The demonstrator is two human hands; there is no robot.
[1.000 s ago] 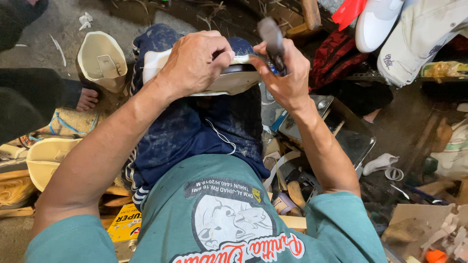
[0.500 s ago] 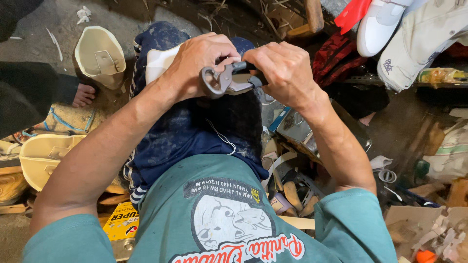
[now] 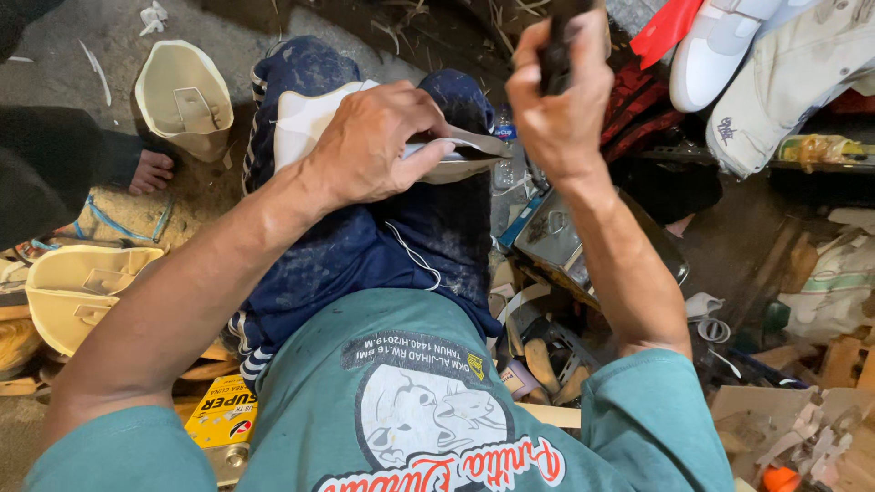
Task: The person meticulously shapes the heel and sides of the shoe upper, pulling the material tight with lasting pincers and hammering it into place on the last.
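My left hand [image 3: 378, 146] presses down on a cream shoe [image 3: 301, 118] that lies sole-up across my knees in dark blue trousers [image 3: 365, 255]. Its fingers cover the middle of the sole; the pointed end [image 3: 474, 159] sticks out to the right. My right hand [image 3: 561, 100] is raised above the shoe's right end, closed around the dark handle of a tool [image 3: 556, 46]. The tool's head is cut off by the top edge.
A cream shoe last or mould [image 3: 182, 96] lies on the ground at upper left, another [image 3: 77, 292] at left. Another person's bare foot [image 3: 150, 169] rests nearby. A metal tin [image 3: 556, 237] and scraps sit at right; white shoes [image 3: 729, 55] at upper right.
My right hand has lifted the tool from the shoe's sole up toward the top of the view. The left hand keeps its hold on the shoe.
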